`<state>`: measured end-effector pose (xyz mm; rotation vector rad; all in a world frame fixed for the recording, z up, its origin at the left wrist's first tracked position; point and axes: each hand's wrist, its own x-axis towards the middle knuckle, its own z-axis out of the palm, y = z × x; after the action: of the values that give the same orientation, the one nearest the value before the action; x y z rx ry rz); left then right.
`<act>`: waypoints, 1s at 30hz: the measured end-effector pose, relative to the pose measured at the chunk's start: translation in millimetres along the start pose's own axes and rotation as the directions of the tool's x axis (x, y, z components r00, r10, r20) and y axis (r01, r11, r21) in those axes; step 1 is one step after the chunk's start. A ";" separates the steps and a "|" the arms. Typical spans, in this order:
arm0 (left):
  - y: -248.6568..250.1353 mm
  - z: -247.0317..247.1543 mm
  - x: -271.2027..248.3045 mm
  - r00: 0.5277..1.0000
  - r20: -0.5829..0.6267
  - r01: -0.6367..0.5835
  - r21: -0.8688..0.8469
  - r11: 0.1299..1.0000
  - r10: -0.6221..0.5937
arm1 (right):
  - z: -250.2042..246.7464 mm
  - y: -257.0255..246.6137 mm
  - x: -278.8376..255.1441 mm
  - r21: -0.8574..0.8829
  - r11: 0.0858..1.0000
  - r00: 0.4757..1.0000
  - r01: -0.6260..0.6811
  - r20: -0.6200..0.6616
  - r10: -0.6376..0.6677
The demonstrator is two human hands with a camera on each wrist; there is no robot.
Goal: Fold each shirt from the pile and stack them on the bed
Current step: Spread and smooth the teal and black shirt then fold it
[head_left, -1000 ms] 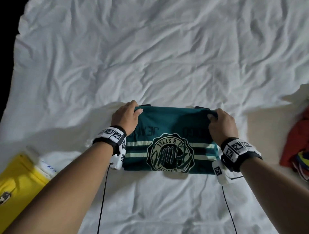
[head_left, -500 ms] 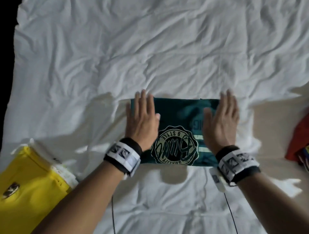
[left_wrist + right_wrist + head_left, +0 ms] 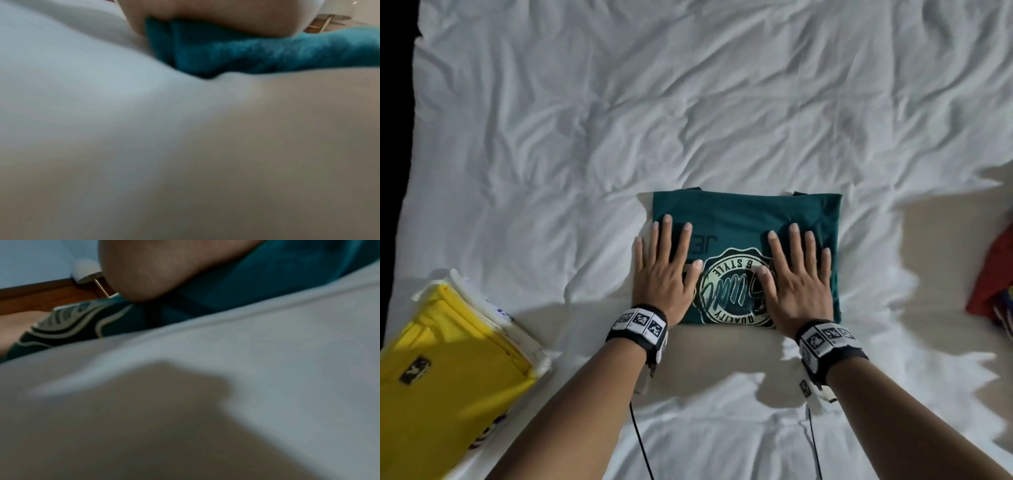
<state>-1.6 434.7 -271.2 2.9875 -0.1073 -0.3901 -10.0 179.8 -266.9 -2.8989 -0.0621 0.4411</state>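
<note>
Hands flat: left hand (image 3: 661, 279), right hand (image 3: 798, 284) press teal shirt (image 3: 743, 212) | yellow shirt (image 3: 445, 377) left | red pile (image 3: 996, 274) right

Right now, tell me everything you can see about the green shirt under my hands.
The green shirt is dark teal, soft-looking knit fabric, folded into a flat, near-square packet on the white bed sheet. A round cream-and-black crest reading QUALITY and STYLE faces up, upside down from the head view, with darker lettering above it. The left hand and right hand press flat on it, fingers straight and spread. Two small dark tips poke out at its far edge.
</note>
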 end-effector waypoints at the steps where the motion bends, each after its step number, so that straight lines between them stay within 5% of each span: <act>1: -4.0 1.1 -0.7 1.000 0.000 0.017 0.001 1.000 -0.017 | 0.5 6.1 -0.5 0.006 1.000 1.000 -0.025 -0.001 0.025; 6: 4.4 -8.4 -8.3 0.971 -0.061 0.230 -0.040 0.972 -0.232 | 1.0 15.1 -2.4 0.073 0.980 0.982 -0.185 -0.014 0.186; 8: 26.1 -16.1 -15.9 0.978 -0.118 0.166 -0.065 0.984 -0.172 | -6.4 -0.2 -6.2 0.094 0.968 0.971 -0.232 -0.041 0.236; 11: 47.5 -5.8 -35.2 0.993 -0.095 -0.069 -0.052 0.996 0.064 | -3.9 -24.2 -22.6 0.038 0.999 0.995 -0.034 -0.092 0.037; 13: 37.1 7.1 -44.1 0.999 -0.029 -0.044 -0.010 0.999 0.043 | 7.0 -21.0 -33.2 0.035 0.999 0.997 -0.034 -0.063 0.036; 15: 22.4 12.7 -46.4 1.000 0.015 0.017 0.013 1.000 -0.017 | 14.1 -8.0 -38.4 0.099 0.979 0.982 -0.178 -0.048 0.183; 18: 18.9 3.8 -45.1 0.993 0.045 0.107 0.011 0.994 -0.107 | 8.9 1.7 -46.7 0.258 0.895 0.923 -0.364 -0.032 0.384; 21: 37.3 -17.8 -36.3 0.990 0.019 0.142 0.015 0.990 -0.142 | 1.6 9.3 -51.9 0.557 0.750 0.873 -0.357 -0.086 0.480; 23: 61.0 -38.7 -23.2 0.996 0.022 0.086 -0.059 0.995 -0.084 | -8.3 14.8 -52.3 0.710 0.606 0.856 -0.359 -0.007 0.516; 26: 109.2 -68.1 2.5 1.000 0.027 0.003 -0.221 0.975 0.003 | -19.9 23.3 -47.9 0.750 0.484 0.844 -0.450 0.180 0.505; 30: 172.7 -88.3 36.0 0.964 0.266 0.075 -0.234 0.969 -0.010 | -18.2 40.7 -38.6 0.730 0.444 0.828 -0.520 0.301 0.473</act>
<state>46.8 271.0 -172.4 2.6871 -0.0178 -0.7467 -40.9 133.7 -247.3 -1.9345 0.8123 0.4710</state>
